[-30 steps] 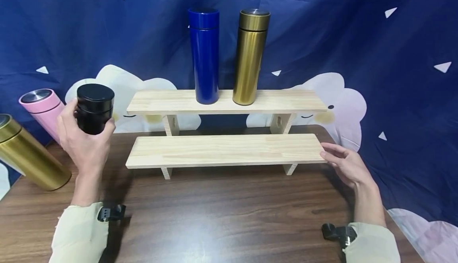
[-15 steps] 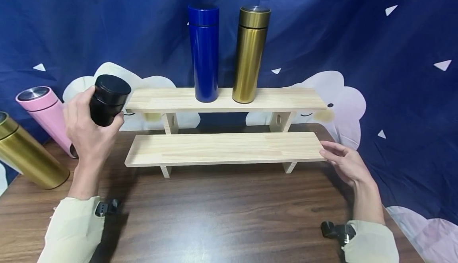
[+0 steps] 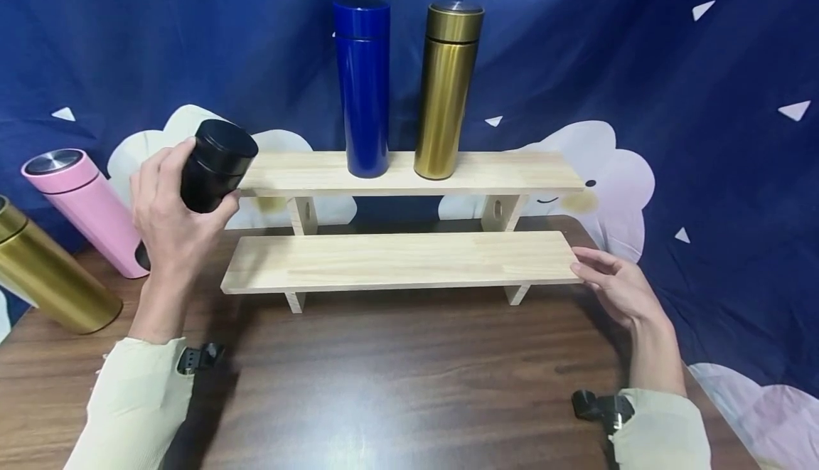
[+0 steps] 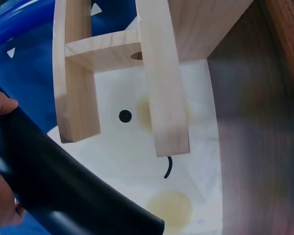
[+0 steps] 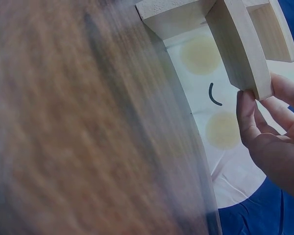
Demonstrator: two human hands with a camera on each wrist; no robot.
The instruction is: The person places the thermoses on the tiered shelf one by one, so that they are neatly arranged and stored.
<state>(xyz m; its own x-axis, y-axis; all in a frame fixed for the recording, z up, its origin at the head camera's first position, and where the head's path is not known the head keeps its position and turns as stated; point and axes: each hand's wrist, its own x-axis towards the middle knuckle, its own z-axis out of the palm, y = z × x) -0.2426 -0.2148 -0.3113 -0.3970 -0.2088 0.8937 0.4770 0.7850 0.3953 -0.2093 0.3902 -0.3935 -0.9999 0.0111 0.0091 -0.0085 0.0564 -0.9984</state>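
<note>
My left hand point(image 3: 171, 214) grips a black thermos bottle point(image 3: 220, 153) near its lid. The bottle leans with its top to the right, beside the left end of the upper shelf point(image 3: 512, 171). In the left wrist view, its long dark body point(image 4: 73, 176) slants down past the wooden stand's end, apart from it. At the far end, my right hand point(image 3: 617, 285) pinches the right edge of the lower shelf point(image 3: 397, 260) between thumb and fingers. A blue thermos point(image 3: 363, 93) and a gold thermos point(image 3: 449, 97) stand upright on the upper shelf.
A pink thermos point(image 3: 96, 217) and another gold thermos point(image 3: 57, 281) stand on the brown table point(image 3: 409, 385) at the left, close to the left forearm. Behind the stand hangs a dark blue cloth point(image 3: 576, 50) with white cloud shapes.
The left hand has carried the black thermos rightward and slightly up, toward the upper shelf's left end, and the bottle has tipped to the right. The right hand keeps its hold on the lower shelf.
</note>
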